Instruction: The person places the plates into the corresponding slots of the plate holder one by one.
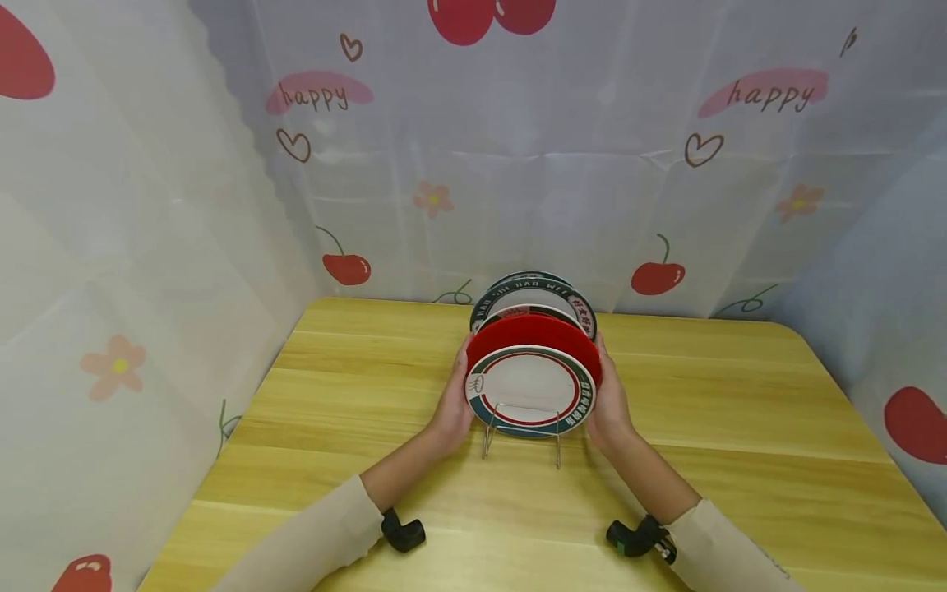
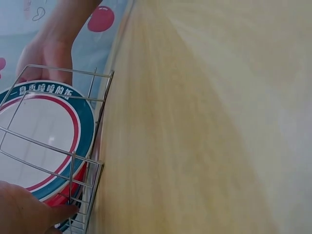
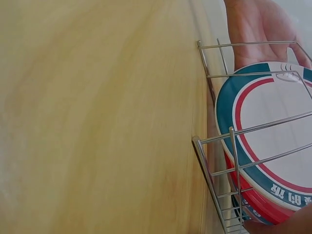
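Observation:
Mid-table in the head view stands a wire plate rack (image 1: 527,409) holding several plates on edge. The front plate (image 1: 528,382) is white with red and dark teal bands. Behind it rises a red plate (image 1: 528,330), then dark-rimmed lettered plates (image 1: 584,316). My left hand (image 1: 453,415) holds the red plate's left side; my right hand (image 1: 612,415) holds its right side. Both hands' fingertips are largely hidden by the plates. In the left wrist view, my left hand's finger (image 2: 63,212) lies by the rack's wires and the red rim (image 2: 73,187).
The wooden table (image 1: 370,370) extends to both sides of the rack. A patterned sheet (image 1: 518,164) hangs behind and beside the table. Black camera mounts (image 1: 404,534) sit at the wrists, near the beige sleeves (image 1: 325,534).

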A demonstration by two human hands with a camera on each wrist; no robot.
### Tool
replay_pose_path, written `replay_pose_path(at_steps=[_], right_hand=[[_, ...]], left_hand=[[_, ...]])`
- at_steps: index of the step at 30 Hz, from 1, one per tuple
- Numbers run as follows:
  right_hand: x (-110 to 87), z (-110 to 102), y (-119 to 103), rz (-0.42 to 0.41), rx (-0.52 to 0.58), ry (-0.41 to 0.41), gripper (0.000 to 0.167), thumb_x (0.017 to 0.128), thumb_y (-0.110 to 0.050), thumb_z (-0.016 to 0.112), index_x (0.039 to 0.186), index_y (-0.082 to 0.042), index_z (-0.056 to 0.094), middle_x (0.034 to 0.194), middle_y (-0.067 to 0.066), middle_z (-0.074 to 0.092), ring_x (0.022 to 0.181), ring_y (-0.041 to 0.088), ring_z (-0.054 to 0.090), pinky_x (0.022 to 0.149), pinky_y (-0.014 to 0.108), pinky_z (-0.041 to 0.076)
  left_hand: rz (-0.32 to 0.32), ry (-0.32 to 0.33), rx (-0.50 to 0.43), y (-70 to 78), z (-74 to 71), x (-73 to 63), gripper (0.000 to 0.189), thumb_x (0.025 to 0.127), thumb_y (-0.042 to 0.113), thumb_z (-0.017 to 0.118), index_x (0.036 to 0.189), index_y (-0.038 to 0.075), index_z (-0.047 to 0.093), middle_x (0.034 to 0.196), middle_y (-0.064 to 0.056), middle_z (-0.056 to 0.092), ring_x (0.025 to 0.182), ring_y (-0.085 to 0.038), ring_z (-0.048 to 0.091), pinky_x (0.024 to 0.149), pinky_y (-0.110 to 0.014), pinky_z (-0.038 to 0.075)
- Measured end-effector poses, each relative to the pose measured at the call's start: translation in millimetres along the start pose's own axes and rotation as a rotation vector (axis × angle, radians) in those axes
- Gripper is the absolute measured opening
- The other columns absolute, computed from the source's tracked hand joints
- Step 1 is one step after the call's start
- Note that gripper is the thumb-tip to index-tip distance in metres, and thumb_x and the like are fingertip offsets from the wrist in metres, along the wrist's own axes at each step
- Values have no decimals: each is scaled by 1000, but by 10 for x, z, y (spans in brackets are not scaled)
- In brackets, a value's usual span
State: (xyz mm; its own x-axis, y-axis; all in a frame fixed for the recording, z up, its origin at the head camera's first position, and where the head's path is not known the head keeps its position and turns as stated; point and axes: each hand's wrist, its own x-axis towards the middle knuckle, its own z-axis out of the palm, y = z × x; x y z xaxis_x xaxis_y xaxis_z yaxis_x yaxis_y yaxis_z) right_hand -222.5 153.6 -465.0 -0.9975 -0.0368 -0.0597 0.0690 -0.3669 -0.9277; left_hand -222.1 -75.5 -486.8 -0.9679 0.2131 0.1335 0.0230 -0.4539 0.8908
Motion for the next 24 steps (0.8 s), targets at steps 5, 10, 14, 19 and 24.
replay_pose_path(at_steps=[5, 10, 14, 19, 24], right_hand=[[-18, -19, -16, -6, -16, -9, 58, 112, -44, 20, 164, -30, -1, 170, -13, -1, 155, 11, 0, 126, 28, 11], [-2, -97, -73, 18, -97, -53, 62, 111, -48, 24, 165, -28, 1, 170, -7, 5, 154, 17, 7, 126, 35, 15], [8, -275, -218, 61, -295, -93, 66, 110, -52, 25, 165, -24, 3, 170, 6, 13, 154, 27, 16, 124, 48, 21], [38, -519, -513, 1, -617, -130, 73, 109, -54, 28, 164, -13, 5, 169, 19, 8, 154, 38, 12, 120, 61, 24], [42, -728, -833, -108, -883, -151, 73, 109, -52, 30, 164, -10, 5, 168, 21, 4, 153, 45, 8, 118, 69, 18]], left_hand=[[0, 23, 3, -19, 30, -17, 59, 112, 41, 25, 165, 19, 10, 169, -5, 13, 153, -26, 14, 125, -41, 17], [-10, 84, -5, -12, 18, -37, 63, 111, 46, 28, 164, 15, 14, 168, -9, 20, 152, -27, 18, 124, -41, 19], [-59, 146, 49, 52, -59, -61, 69, 108, 55, 29, 164, 17, 13, 167, -13, 21, 153, -30, 20, 125, -46, 18], [-43, 169, 181, 314, -250, 24, 68, 108, 56, 31, 163, 20, 14, 168, -16, 16, 155, -34, 15, 123, -57, 20], [14, 130, 397, 687, -477, 160, 63, 109, 47, 34, 163, 21, 15, 166, -15, 23, 152, -34, 24, 119, -58, 31]])
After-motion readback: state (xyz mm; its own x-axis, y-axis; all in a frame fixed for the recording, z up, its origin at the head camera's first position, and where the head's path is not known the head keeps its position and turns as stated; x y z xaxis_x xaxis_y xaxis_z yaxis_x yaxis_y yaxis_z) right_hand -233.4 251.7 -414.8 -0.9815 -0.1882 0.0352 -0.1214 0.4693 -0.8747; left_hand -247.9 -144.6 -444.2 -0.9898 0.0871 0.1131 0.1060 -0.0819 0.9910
